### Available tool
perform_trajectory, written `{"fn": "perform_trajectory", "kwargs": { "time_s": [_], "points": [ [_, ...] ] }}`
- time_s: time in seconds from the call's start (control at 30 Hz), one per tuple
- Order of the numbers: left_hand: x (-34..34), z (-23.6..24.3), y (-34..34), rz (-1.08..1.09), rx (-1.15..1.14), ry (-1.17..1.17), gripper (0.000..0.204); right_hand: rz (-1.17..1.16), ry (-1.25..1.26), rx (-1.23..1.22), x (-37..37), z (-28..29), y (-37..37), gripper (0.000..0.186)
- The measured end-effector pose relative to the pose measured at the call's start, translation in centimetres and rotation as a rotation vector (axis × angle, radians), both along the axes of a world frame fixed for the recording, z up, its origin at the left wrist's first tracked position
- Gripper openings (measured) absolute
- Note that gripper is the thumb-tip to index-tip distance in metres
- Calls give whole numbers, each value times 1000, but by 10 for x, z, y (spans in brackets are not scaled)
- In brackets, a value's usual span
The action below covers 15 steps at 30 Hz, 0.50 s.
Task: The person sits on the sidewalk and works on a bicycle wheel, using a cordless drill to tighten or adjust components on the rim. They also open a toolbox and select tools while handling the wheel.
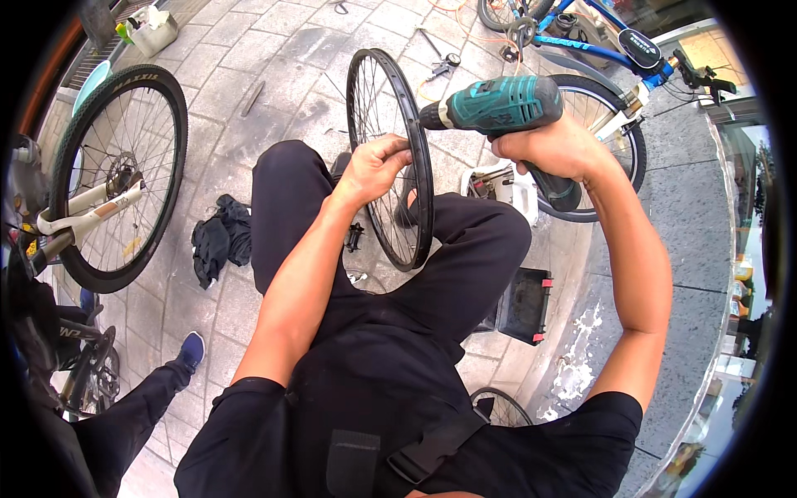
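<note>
At the far left, a mounted bicycle wheel (116, 178) with tyre and disc was seen held in a white fork, and a dark rag (220, 239) lay on the paved floor (274, 79) beside the person's knee. Near the middle, a bare spoked rim (390, 158), without tyre, was stood upright on the person's lap. The left hand (375, 166) was closed around the rim's near edge, fingers curled over it. To the right, a teal cordless drill (498, 106) was gripped firmly by the right hand (552, 148), its nose set against the rim just above the left hand. The work on the rim was judged to be under way, not finished: no tyre was fitted. A black case (525, 305) and a blue bicycle (598, 46) were seen further right.
</note>
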State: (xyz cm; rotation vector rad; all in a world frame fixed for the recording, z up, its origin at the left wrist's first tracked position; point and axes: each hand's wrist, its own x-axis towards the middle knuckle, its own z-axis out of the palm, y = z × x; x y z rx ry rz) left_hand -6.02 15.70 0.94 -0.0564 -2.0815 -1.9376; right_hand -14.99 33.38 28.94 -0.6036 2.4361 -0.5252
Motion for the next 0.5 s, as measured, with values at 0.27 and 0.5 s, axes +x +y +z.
{"fn": "perform_trajectory", "kwargs": {
  "time_s": [0.27, 0.5],
  "points": [
    [-3, 1, 10, -28, 283, -48, 20, 13, -80, -74, 19, -19, 45, 25],
    [-2, 2, 12, -4, 255, -80, 20, -53, -154, -149, 17, -34, 53, 21]
  ]
}}
